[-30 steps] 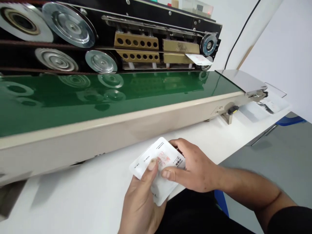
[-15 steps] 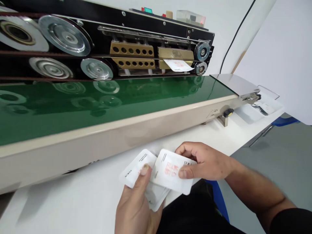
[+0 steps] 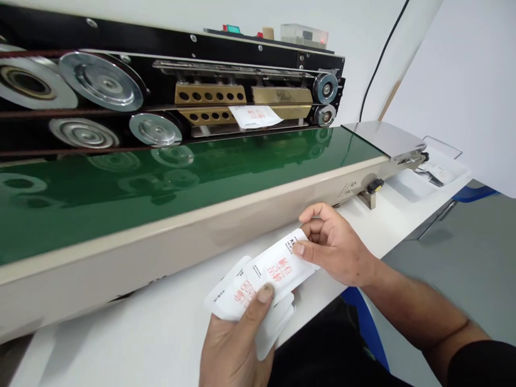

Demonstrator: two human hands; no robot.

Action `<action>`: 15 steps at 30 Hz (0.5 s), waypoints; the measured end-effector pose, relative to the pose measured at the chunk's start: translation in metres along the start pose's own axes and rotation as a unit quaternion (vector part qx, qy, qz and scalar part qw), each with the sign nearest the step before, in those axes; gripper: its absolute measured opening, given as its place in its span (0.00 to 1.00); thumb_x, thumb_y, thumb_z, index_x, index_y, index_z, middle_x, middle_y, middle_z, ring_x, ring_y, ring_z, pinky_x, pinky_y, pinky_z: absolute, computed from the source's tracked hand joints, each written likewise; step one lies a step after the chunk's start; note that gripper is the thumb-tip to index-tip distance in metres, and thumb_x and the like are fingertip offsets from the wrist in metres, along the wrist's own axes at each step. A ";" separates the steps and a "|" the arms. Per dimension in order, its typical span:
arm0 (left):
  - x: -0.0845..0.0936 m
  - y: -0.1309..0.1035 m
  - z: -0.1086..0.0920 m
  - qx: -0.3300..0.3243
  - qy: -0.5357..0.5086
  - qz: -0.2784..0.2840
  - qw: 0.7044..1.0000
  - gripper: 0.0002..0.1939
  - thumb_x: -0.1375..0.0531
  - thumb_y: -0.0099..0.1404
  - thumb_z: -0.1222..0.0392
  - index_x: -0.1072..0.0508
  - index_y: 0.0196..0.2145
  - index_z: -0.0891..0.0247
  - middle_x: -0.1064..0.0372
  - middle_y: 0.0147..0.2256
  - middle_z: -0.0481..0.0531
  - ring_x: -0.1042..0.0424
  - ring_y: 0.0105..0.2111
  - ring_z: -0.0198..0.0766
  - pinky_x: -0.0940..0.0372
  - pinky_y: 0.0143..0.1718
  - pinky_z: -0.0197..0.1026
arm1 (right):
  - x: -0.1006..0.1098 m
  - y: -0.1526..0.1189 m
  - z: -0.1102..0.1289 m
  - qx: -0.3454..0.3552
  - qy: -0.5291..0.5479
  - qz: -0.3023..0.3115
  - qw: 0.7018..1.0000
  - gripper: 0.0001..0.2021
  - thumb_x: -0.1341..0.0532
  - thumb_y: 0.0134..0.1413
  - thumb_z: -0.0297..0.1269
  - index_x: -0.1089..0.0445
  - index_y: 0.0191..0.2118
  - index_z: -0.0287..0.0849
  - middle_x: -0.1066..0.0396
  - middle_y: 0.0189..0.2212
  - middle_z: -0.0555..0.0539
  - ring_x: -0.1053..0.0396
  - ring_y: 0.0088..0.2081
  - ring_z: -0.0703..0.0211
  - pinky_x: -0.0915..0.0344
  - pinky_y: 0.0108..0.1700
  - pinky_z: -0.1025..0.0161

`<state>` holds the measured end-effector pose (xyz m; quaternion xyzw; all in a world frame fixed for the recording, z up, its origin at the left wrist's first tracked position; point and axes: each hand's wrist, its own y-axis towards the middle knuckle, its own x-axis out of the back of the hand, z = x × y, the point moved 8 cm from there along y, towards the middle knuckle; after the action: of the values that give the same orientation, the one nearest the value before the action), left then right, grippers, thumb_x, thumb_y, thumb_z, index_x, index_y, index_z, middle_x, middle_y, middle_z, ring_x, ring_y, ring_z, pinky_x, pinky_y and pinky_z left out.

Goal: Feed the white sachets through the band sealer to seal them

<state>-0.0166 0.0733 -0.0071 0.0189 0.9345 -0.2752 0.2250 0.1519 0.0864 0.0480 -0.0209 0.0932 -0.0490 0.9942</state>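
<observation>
**One pouch (image 3: 256,115) in the band sealer (image 3: 226,54), more outside**

In the upper middle of the frame, we see this white pouch at the brass-coloured blocks (image 3: 282,95), above the green conveyor belt (image 3: 181,188). At lower centre, our left hand (image 3: 242,344) holds fanned pouches (image 3: 229,298), its thumb pressing over them. Our right hand (image 3: 342,250) pinches the far end of the top pouch (image 3: 278,274) between thumb and fingers. We judge the work as partway: one pouch is in the machine, the held ones remain; how many, we cannot tell.
</observation>
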 end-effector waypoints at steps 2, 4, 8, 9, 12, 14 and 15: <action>0.002 0.001 0.002 0.010 0.007 -0.001 1.000 0.47 0.25 0.48 0.57 0.39 0.63 0.54 0.22 0.44 0.58 0.21 0.37 0.53 0.23 0.35 0.48 | -0.001 0.002 0.004 0.009 -0.008 -0.008 1.000 0.23 0.29 0.45 0.30 0.42 0.43 0.46 0.31 0.29 0.55 0.34 0.29 0.65 0.39 0.31 0.67; 0.000 0.001 0.004 0.016 0.007 0.012 1.000 0.47 0.26 0.50 0.56 0.41 0.64 0.53 0.22 0.43 0.57 0.21 0.37 0.52 0.23 0.36 0.47 | -0.003 0.003 0.004 -0.003 -0.021 -0.017 1.000 0.22 0.32 0.46 0.30 0.43 0.43 0.46 0.32 0.29 0.55 0.34 0.29 0.65 0.39 0.31 0.66; -0.004 0.001 0.003 0.008 0.004 0.034 0.999 0.46 0.26 0.51 0.56 0.41 0.64 0.55 0.21 0.35 0.54 0.21 0.39 0.54 0.24 0.37 0.48 | -0.009 0.006 0.002 -0.024 -0.027 -0.008 0.999 0.21 0.34 0.45 0.31 0.42 0.44 0.46 0.31 0.31 0.54 0.33 0.31 0.63 0.37 0.33 0.64; -0.004 0.000 0.002 0.004 0.007 0.036 0.999 0.45 0.26 0.51 0.56 0.40 0.63 0.56 0.21 0.34 0.54 0.21 0.39 0.54 0.24 0.38 0.48 | -0.010 0.006 0.002 -0.022 -0.025 0.002 0.999 0.21 0.34 0.45 0.31 0.42 0.44 0.46 0.31 0.31 0.54 0.32 0.32 0.63 0.37 0.34 0.63; -0.005 -0.001 0.000 0.002 0.008 0.041 0.999 0.43 0.26 0.51 0.56 0.38 0.61 0.58 0.21 0.35 0.55 0.21 0.38 0.54 0.24 0.39 0.49 | -0.014 0.005 0.002 -0.012 -0.022 0.032 0.999 0.20 0.33 0.45 0.29 0.40 0.43 0.45 0.30 0.33 0.54 0.31 0.33 0.63 0.36 0.36 0.64; -0.005 -0.002 0.000 0.007 0.002 0.039 0.999 0.44 0.27 0.51 0.56 0.39 0.62 0.56 0.21 0.38 0.55 0.21 0.38 0.53 0.24 0.39 0.49 | -0.015 0.004 0.002 -0.005 -0.022 0.038 0.999 0.19 0.32 0.46 0.29 0.40 0.42 0.45 0.30 0.33 0.54 0.31 0.33 0.63 0.36 0.36 0.64; -0.004 -0.002 0.001 0.012 -0.001 0.033 0.999 0.45 0.26 0.51 0.56 0.40 0.63 0.55 0.21 0.38 0.55 0.21 0.37 0.53 0.24 0.39 0.50 | -0.014 0.003 0.002 -0.002 -0.025 0.034 0.999 0.18 0.32 0.46 0.29 0.40 0.41 0.45 0.31 0.32 0.54 0.31 0.33 0.64 0.36 0.36 0.64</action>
<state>-0.0130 0.0717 -0.0056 0.0519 0.9296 -0.2792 0.2348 0.1391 0.0907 0.0524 -0.0212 0.0693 -0.0148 0.9973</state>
